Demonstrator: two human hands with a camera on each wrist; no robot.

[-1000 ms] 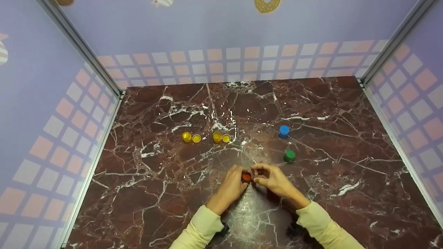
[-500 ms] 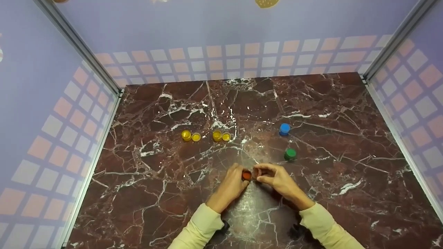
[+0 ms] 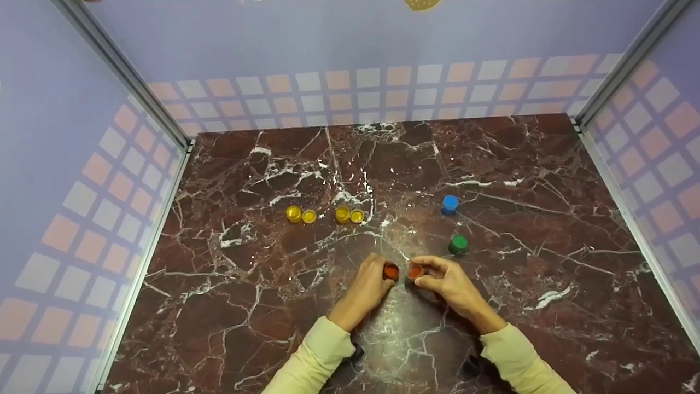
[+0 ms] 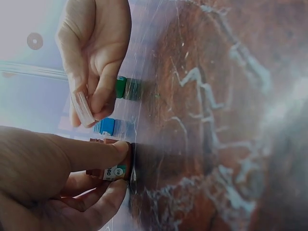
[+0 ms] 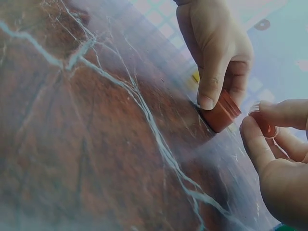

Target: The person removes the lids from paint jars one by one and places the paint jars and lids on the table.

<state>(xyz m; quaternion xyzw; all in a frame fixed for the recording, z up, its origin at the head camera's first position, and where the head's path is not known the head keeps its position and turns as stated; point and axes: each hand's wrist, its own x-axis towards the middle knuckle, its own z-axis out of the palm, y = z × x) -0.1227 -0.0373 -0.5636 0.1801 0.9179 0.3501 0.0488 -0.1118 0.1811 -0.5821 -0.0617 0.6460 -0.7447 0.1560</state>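
My left hand grips a small reddish-brown paint pot between thumb and fingers, low at the marble-patterned table. The pot's mouth faces up and shows orange-red paint in the head view; a label sits on its side in the left wrist view. Just to the right, my right hand pinches the pot's clear lid between thumb and fingertips. Orange-red colour shows on the lid's inner face in the head view. A small gap separates lid and pot. Behind the right hand stands a green-capped pot.
A blue-capped pot stands beyond the green one. To the left are two yellow paint pots, one farther left and another nearer the middle, each with its lid lying beside it. Patterned walls enclose the table at the back and sides.
My right hand has drawn the lid off to the right, away from the pot, and tilted its inner face into view. The left hand keeps its grip on the pot.
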